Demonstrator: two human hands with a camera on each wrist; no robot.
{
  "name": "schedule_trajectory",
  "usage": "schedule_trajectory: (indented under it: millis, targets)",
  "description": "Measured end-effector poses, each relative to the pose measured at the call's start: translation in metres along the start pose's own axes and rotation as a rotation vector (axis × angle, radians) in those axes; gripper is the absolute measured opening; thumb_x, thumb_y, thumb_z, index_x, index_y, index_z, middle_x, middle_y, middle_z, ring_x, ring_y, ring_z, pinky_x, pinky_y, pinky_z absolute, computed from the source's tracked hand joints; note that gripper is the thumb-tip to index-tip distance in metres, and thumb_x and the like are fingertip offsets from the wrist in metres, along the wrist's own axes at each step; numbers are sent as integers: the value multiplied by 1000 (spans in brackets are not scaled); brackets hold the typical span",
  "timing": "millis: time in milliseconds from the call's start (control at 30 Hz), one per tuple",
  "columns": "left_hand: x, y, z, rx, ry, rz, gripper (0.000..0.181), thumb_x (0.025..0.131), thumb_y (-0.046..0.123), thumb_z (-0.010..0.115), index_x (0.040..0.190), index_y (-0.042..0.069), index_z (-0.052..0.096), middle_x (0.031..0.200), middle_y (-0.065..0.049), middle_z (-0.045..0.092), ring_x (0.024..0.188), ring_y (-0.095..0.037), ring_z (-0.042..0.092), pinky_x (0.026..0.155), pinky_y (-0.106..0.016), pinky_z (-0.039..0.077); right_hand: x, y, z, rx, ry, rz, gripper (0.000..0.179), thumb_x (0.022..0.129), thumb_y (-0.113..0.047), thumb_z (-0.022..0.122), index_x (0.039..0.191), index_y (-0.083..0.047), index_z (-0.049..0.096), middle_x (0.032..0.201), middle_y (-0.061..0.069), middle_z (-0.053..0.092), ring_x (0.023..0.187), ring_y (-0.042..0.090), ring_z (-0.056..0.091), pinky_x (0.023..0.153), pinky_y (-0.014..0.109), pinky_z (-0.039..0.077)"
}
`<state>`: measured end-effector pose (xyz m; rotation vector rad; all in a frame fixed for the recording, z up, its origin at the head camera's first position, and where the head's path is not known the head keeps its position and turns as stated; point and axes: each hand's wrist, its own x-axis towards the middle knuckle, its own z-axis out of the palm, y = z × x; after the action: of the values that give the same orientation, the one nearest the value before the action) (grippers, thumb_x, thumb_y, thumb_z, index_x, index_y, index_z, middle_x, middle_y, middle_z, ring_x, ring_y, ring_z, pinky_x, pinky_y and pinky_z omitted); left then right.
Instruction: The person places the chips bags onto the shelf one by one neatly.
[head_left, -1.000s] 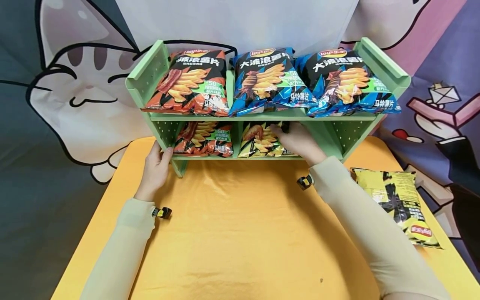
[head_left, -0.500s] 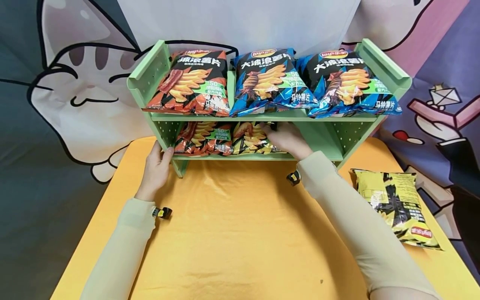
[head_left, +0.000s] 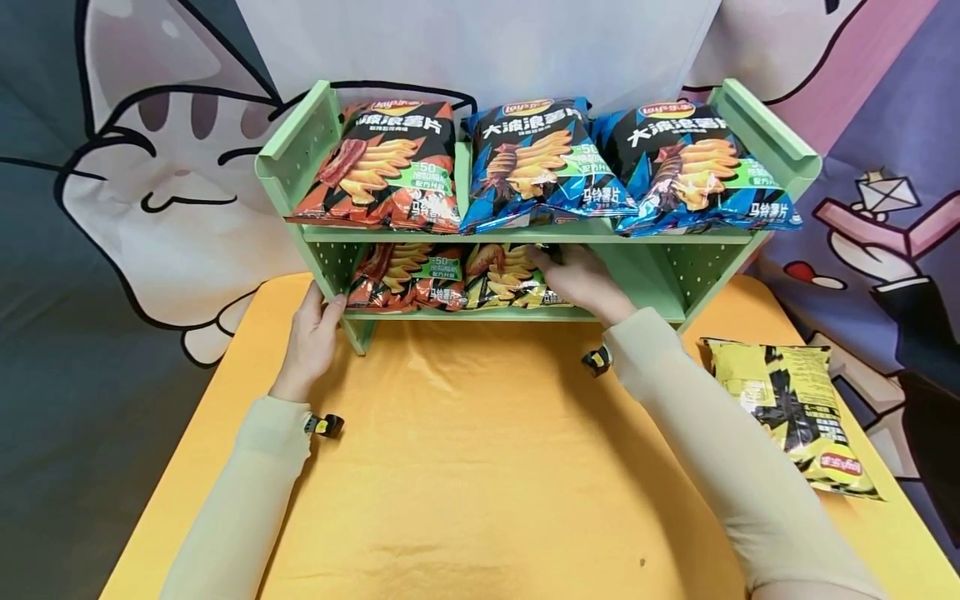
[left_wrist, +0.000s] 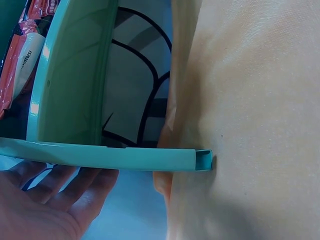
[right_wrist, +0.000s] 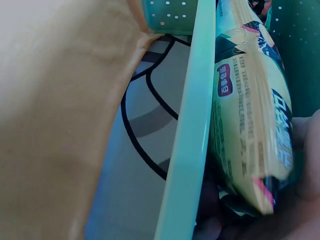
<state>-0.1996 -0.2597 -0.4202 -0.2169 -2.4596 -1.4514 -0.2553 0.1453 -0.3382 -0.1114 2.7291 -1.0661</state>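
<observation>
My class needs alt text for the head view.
A person's right grip holds a yellow chip bag beside a red chip bag in a green shelf unit, the left grip touching its side. Three Lay's bags sit above.

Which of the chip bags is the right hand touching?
The yellow bag on the lower shelf, beside the red bag, with the right hand at its right end. The other yellow bag lies on the table, and the rest are red or blue.
</observation>
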Motion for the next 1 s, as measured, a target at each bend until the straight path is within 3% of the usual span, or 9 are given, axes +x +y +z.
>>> schedule_trajectory:
  millis: [100, 167, 267, 300, 433, 700, 1000]
  targets:
    - [-1, 0, 0, 4, 3, 0, 50, 111, 30, 40, 160, 17, 38, 157, -18, 49, 128, -40, 60, 92, -21, 49, -7, 8, -3, -21, 14, -38, 79, 102, -71, 34, 154, -12, 39, 107, 18, 52, 78, 31, 48, 81, 47, 42]
    - [-1, 0, 1, 7, 1, -4, 51, 111, 31, 40, 160, 17, 38, 157, -18, 48, 130, -39, 59, 97, -33, 52, -15, 13, -6, -34, 28, -54, 76, 103, -69, 35, 150, -10, 42, 100, 18, 50, 75, 31, 46, 77, 46, 40]
    - [-1, 0, 0, 14, 4, -13, 51, 111, 34, 39, 159, 17, 38, 158, -18, 48, 131, -38, 57, 102, -55, 50, -29, 19, -10, -70, 74, -93, 74, 104, -65, 39, 152, -9, 43, 112, 17, 55, 87, 32, 50, 82, 46, 39]
    - [-1, 1, 0, 16, 5, -18, 51, 111, 34, 39, 159, 16, 39, 158, -19, 48, 132, -38, 57, 103, -58, 48, -34, 20, -11, -81, 91, -110, 70, 104, -63, 41, 149, -9, 47, 108, 16, 57, 85, 32, 52, 81, 46, 41]
    - [-1, 0, -1, 20, 13, -33, 50, 111, 35, 39, 157, 15, 40, 156, -19, 49, 133, -38, 56, 105, -59, 47, -54, 23, -14, -138, 152, -192, 63, 104, -54, 50, 144, -6, 55, 118, 15, 64, 90, 29, 58, 83, 46, 46]
    - [-2, 0, -1, 1, 6, -36, 52, 111, 35, 38, 160, 16, 37, 159, -18, 47, 136, -36, 53, 107, -59, 45, -93, 39, -19, -256, 240, -327, 45, 102, -42, 63, 130, -6, 68, 107, 12, 68, 83, 25, 63, 77, 45, 52]
    - [-1, 3, 1, -12, -13, -27, 52, 112, 34, 39, 160, 17, 36, 162, -15, 43, 137, -37, 53, 109, -60, 45, -137, 92, -31, -428, 325, -525, 39, 95, -26, 75, 126, -3, 69, 106, 10, 65, 91, 26, 64, 76, 46, 52]
